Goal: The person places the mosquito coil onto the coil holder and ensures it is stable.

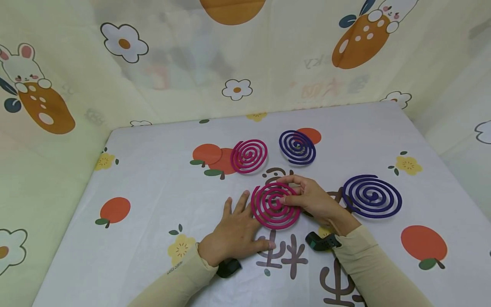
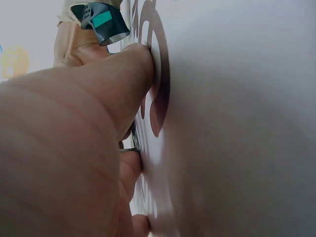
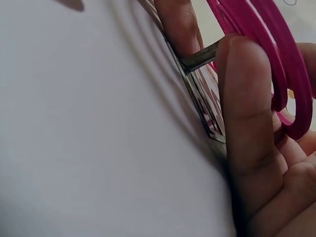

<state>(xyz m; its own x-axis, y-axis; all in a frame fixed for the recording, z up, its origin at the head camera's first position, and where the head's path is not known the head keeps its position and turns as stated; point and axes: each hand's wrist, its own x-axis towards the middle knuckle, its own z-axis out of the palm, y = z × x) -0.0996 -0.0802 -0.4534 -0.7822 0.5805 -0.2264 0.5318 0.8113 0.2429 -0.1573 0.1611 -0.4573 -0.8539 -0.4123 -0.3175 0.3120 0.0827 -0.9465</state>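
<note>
My right hand [image 1: 316,200] pinches a pink mosquito coil [image 1: 276,204] near its middle, thumb on top, and holds it tilted over the table. Spread out on the cloth to the left, my left hand [image 1: 234,234] has its fingertips right at the coil's left edge. A thin metal coil stand [image 3: 200,58] lies under the coil in the right wrist view, its tab raised between a left finger and a right finger. Most of that stand is hidden in the head view. In the left wrist view, the stand [image 2: 129,149] shows beside the left fingers.
Behind the hands lie another pink coil [image 1: 249,156] and a dark blue coil [image 1: 297,146]. A second blue coil [image 1: 372,196] rests right of my right hand. The white printed tablecloth [image 1: 153,204] meets a patterned cloth wall [image 1: 172,94] at the back.
</note>
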